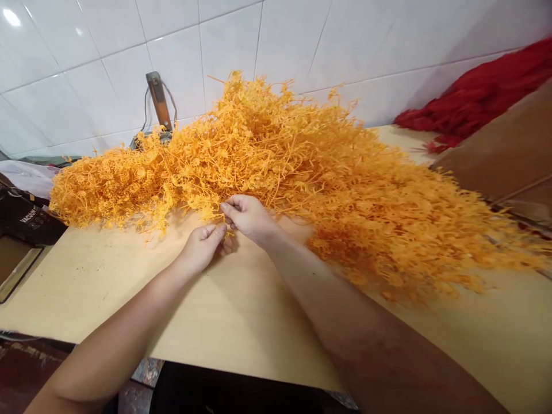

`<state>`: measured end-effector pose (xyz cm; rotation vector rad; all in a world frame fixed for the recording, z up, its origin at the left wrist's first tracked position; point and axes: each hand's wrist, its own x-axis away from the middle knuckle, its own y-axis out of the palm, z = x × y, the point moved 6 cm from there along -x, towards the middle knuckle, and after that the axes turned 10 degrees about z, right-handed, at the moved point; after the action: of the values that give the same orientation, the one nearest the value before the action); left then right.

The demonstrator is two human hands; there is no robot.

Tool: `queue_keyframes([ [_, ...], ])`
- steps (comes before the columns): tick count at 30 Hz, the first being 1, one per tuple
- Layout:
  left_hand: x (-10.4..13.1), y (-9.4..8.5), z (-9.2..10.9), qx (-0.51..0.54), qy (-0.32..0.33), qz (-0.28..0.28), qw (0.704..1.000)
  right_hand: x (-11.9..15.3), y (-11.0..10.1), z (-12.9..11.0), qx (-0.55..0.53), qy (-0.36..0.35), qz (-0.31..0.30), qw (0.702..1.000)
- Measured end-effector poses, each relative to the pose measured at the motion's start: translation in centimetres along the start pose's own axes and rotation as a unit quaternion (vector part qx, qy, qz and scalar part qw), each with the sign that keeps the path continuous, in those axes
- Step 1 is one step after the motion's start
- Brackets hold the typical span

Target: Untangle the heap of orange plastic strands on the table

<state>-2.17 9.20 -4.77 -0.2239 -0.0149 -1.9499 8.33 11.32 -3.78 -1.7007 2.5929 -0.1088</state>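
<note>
A large heap of orange artificial flower sprigs (259, 149) spreads over the pale wooden table (254, 322). At its front edge, my left hand (206, 244) is closed in a pinch on a small orange sprig (228, 233), whose tips show beside the fingers. Just above and to the right, my right hand (246, 215) also pinches, thumb against forefinger, at a strand of the same orange sprig. The two hands are close together, and the heap lies right behind them. The fingertips partly hide the sprig.
A red bundle (478, 92) lies at the back right beside a brown cardboard box (509, 149). An upright metal-and-wood piece (158, 100) stands against the white tiled wall (302, 40). A black box (30, 213) is at the left edge, by a white plastic bag (28, 177).
</note>
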Motion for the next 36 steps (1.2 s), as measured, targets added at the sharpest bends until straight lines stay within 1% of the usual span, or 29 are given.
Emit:
queue_keyframes([
  [3,0.0,0.0,0.2,0.033,-0.002,0.007,0.999,0.0,0.3,0.4,-0.005,-0.004,0.023,1.0],
  [5,-0.2,-0.2,0.0,0.04,0.005,0.006,0.999,0.2,0.7,0.8,-0.009,-0.004,0.028,1.0],
  [7,-0.3,-0.7,-0.2,0.033,0.015,0.007,0.999,0.4,1.4,1.3,-0.021,0.007,0.009,1.0],
  [9,0.3,-1.0,-0.2,0.006,0.032,0.002,0.999,0.1,1.9,2.2,-0.042,0.044,-0.001,0.998],
  [10,1.0,-0.7,0.0,-0.019,0.044,-0.022,0.999,-0.2,2.0,2.6,-0.052,0.067,0.006,0.996],
  [11,2.0,0.0,0.3,-0.053,0.061,-0.07,0.994,-0.6,2.0,3.0,-0.061,0.088,0.022,0.994],
  [12,3.4,1.2,0.8,-0.096,0.092,-0.139,0.981,-1.0,1.8,3.3,-0.067,0.104,0.042,0.991],
  [13,5.1,2.8,1.1,-0.148,0.131,-0.223,0.955,-1.4,1.7,3.6,-0.07,0.114,0.058,0.989],
  [14,6.9,4.4,1.6,-0.199,0.192,-0.3,0.913,-1.8,1.6,3.6,-0.071,0.115,0.064,0.989],
  [15,8.4,5.8,2.1,-0.251,0.261,-0.342,0.867,-2.1,1.6,3.6,-0.07,0.108,0.06,0.99],
  [16,9.4,7.0,2.6,-0.285,0.301,-0.356,0.838,-2.2,1.7,3.5,-0.067,0.098,0.051,0.992],
  [17,9.9,8.1,3.1,-0.306,0.326,-0.354,0.821,-2.2,1.8,3.5,-0.064,0.087,0.039,0.993],
  [18,10.0,9.0,3.7,-0.315,0.334,-0.341,0.82,-2.0,1.9,3.4,-0.06,0.076,0.025,0.995],
  [20,9.3,10.7,5.3,-0.305,0.329,-0.307,0.84,-1.5,2.2,3.2,-0.054,0.053,-0.004,0.997],
  [21,8.9,11.4,6.4,-0.294,0.337,-0.285,0.848,-1.3,2.3,3.1,-0.048,0.042,-0.016,0.998],
  [23,8.1,12.5,8.8,-0.292,0.378,-0.223,0.85,-0.8,2.4,2.9,-0.037,0.017,-0.03,0.999],
  [24,7.7,13.0,9.9,-0.311,0.404,-0.184,0.84,-0.7,2.3,2.7,-0.033,0.005,-0.033,0.999],
  [25,7.4,13.4,10.8,-0.344,0.434,-0.143,0.82,-0.5,2.2,2.6,-0.03,-0.006,-0.034,0.999],
  [26,7.2,13.8,11.3,-0.383,0.462,-0.107,0.793,-0.4,2.2,2.5,-0.03,-0.016,-0.036,0.999],
  [27,7.0,14.3,11.6,-0.424,0.483,-0.084,0.761,-0.4,2.1,2.4,-0.032,-0.024,-0.039,0.998],
  [28,6.7,14.7,11.4,-0.461,0.494,-0.077,0.733,-0.3,2.1,2.4,-0.033,-0.03,-0.042,0.998],
  [29,6.4,15.1,11.1,-0.485,0.497,-0.081,0.714,-0.3,2.1,2.4,-0.033,-0.034,-0.044,0.998],
  [30,6.0,15.4,10.6,-0.499,0.495,-0.09,0.706,-0.3,2.1,2.5,-0.033,-0.037,-0.045,0.998],
  [32,5.1,15.8,9.6,-0.498,0.49,-0.099,0.709,-0.5,2.2,2.6,-0.028,-0.039,-0.044,0.998],
  [36,3.8,16.3,8.9,-0.464,0.526,-0.069,0.71,-1.0,2.4,3.0,-0.034,-0.027,-0.047,0.998],
])
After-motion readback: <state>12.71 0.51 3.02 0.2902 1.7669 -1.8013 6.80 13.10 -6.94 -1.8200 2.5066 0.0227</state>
